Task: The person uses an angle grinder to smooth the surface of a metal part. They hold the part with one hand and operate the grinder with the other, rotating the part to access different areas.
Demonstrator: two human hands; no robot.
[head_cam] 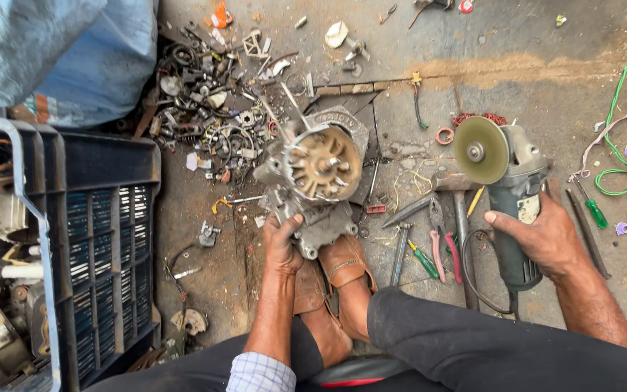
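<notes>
My left hand (282, 243) grips the lower edge of a dirty grey motor housing (315, 174) with a brownish slotted rotor face, which stands on the concrete floor just ahead of my sandalled feet (335, 272). My right hand (542, 236) is wrapped around the body of a dark green angle grinder (508, 189). Its round disc (480, 150) faces up and sits to the right of the housing, apart from it. The grinder's black cord loops down beside my right leg.
A dark plastic crate (103, 239) with motor parts stands at the left, a blue sack (67, 51) behind it. Scrap metal bits (212, 101) pile up behind the housing. Pliers, screwdrivers and a hammer (444, 239) lie between my hands. Green wire (625, 138) coils at the right.
</notes>
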